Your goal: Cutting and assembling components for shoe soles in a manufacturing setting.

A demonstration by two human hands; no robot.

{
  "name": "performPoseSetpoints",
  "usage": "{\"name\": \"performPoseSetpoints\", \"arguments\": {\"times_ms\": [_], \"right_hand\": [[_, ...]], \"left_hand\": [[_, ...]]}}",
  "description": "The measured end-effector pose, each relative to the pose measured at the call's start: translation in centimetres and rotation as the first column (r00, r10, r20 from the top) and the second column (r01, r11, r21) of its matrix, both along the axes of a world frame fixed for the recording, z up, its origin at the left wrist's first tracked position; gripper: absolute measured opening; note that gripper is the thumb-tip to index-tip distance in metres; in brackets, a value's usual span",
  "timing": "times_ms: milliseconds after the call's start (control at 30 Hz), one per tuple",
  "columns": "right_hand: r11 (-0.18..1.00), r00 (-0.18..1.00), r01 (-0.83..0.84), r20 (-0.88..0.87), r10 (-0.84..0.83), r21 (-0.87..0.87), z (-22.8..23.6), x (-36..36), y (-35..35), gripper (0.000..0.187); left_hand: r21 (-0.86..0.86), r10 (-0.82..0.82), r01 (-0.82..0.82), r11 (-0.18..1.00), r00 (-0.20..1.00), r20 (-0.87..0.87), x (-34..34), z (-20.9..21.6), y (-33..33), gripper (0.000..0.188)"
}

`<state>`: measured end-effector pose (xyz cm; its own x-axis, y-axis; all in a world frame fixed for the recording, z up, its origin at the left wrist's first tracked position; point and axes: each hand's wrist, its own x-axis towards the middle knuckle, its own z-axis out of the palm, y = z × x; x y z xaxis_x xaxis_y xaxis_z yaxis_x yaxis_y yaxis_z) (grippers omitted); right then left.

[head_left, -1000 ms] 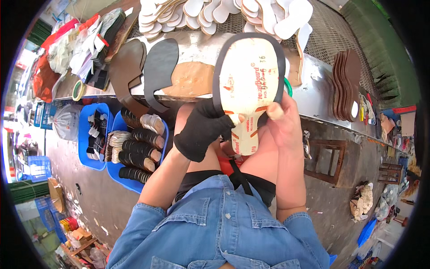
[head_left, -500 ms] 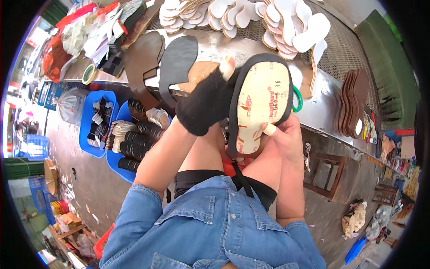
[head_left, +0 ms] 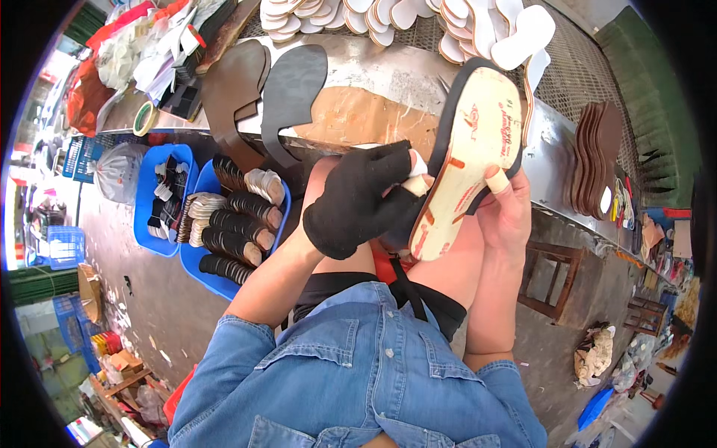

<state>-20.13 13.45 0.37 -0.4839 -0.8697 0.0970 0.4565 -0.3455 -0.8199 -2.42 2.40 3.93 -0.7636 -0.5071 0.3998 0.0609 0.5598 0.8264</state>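
Note:
Over my lap I hold a cream insole board (head_left: 469,168) with red and black print, its underside toward me and a black cover strip along its edge. My left hand (head_left: 370,198), in a black fingerless glove with taped fingertips, pinches the edge of the insole on its left side. On the right side, my bare right hand (head_left: 502,213) grips it, a taped thumb lying on the board and the fingers hidden behind. The narrow end of the insole points down toward my knees, the wide end toward the bench.
Ahead stands a metal bench (head_left: 396,71) bearing white insole pieces (head_left: 523,37), grey (head_left: 295,86) and brown sheets (head_left: 231,82), a tape roll (head_left: 146,118) and stacked brown strips (head_left: 594,160). Blue bins (head_left: 193,257) of stacked parts sit on the floor at left; a wooden stool (head_left: 551,280) is at right.
The insole has moved right and tilted, its wide end leaning right. My left hand has come down to the edge at its lower left, and my right hand has shifted slightly right and up.

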Motion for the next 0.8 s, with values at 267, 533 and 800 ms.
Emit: {"name": "performPoseSetpoints", "arguments": {"times_ms": [267,533,800], "right_hand": [[0.998,0.999,-0.034,0.043,0.032,0.048,-0.7,0.2,0.6,0.036],[0.999,1.0,-0.017,0.005,0.016,0.04,0.9,1.3,0.9,0.035],[0.995,0.994,-0.072,0.075,0.077,-0.07,0.1,1.6,0.6,0.037]], "left_hand": [[0.018,0.012,-0.015,1.0,0.99,0.143,0.3,0.7,-0.5,0.028],[-0.259,-0.052,0.062,0.964,0.998,0.042,-0.3,0.6,0.4,0.022],[0.61,-0.058,0.215,0.763,0.962,-0.267,-0.8,-0.6,1.8,0.012]]}}
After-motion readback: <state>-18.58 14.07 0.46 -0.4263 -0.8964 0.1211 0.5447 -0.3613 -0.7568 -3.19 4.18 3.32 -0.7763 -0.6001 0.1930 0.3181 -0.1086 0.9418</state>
